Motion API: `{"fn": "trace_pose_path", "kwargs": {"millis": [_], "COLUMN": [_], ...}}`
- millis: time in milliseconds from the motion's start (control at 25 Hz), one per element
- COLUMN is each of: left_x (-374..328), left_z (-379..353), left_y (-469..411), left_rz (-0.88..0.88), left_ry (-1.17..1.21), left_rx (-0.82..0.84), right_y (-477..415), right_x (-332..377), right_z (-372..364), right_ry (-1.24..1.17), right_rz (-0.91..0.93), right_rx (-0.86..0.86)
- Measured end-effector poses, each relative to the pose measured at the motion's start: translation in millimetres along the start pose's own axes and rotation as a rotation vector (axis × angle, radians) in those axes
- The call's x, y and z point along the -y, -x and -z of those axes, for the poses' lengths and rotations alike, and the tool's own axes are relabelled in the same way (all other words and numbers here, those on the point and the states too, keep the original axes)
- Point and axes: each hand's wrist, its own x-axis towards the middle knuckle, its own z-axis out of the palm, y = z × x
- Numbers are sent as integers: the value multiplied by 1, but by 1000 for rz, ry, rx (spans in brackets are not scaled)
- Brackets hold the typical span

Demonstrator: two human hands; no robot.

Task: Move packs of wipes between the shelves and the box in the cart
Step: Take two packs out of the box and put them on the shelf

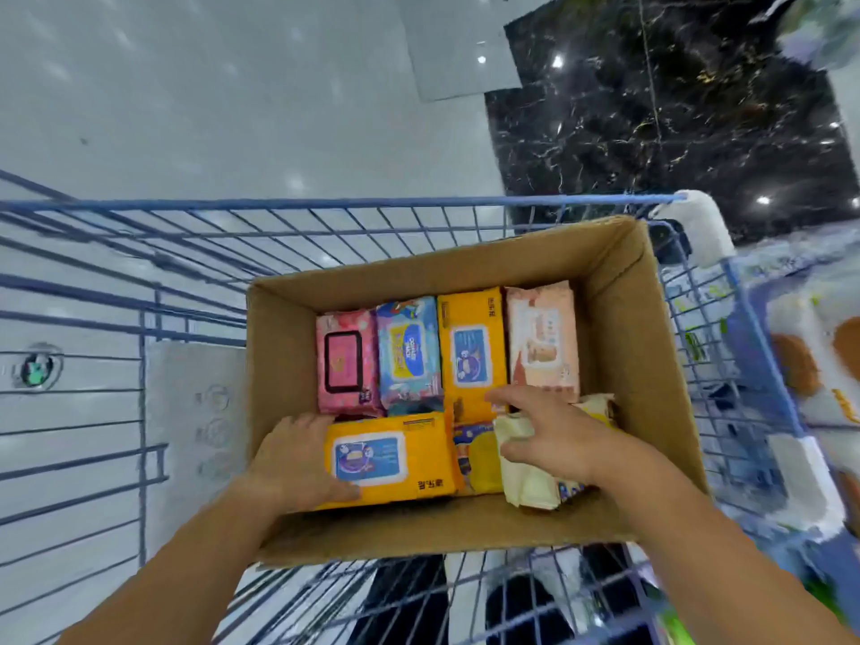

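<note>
Blue wire cart (325, 204) on glossy pale grey tiled floor (186, 109); black gold-veined marble slab (675, 109) beyond, far right. Open brown cardboard box (465, 258) in cart, wipes packs flat inside. Left hand (298, 463) gripping left end of yellow rectangular wipes pack (419, 439); right hand (554, 435) clutching cream soft wipes pack (526, 481), near-right corner.

1. A blue wire cart (325, 211) stands on a pale glossy floor (232, 86).
2. An open cardboard box (651, 365) sits in the cart, close to its right wall.
3. In the box's far row lie a pink pack (346, 360), a blue pack (408, 351), a far yellow pack (471, 346) and a peach pack (542, 337), side by side.
4. In the near row a near yellow pack (386, 458) lies crosswise, a dark pack (474, 453) just beside it, and a cream pack (526, 481) lies tilted at the right.
</note>
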Motion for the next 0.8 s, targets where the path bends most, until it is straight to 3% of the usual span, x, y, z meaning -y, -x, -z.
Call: {"fn": "trace_pose_path", "kwargs": {"millis": [80, 200, 320, 440, 520, 600, 800], "left_x": [-4, -6, -10, -14, -10, -3, 7], "left_z": [9, 19, 29, 35, 38, 41, 65], "left_y": [-7, -25, -40, -48, -48, -44, -25], "left_rz": [-24, -50, -60, -49, -67, -100, -116], "left_ry": [-293, -454, -477, -441, -384, -297, 100], "left_rx": [104, 291, 432, 524, 535, 512, 293], "right_y": [-11, -27, -47, -54, -42, -20, 35], "right_x": [-6, -5, 6, 8, 6, 7, 18], "right_z": [17, 34, 32, 28, 39, 66, 105], "right_ry": [178, 502, 834, 887, 737, 475, -500], "right_rz": [-85, -139, -90, 21, 38, 61, 110], "right_rx": [241, 452, 509, 510, 420, 215, -398]}}
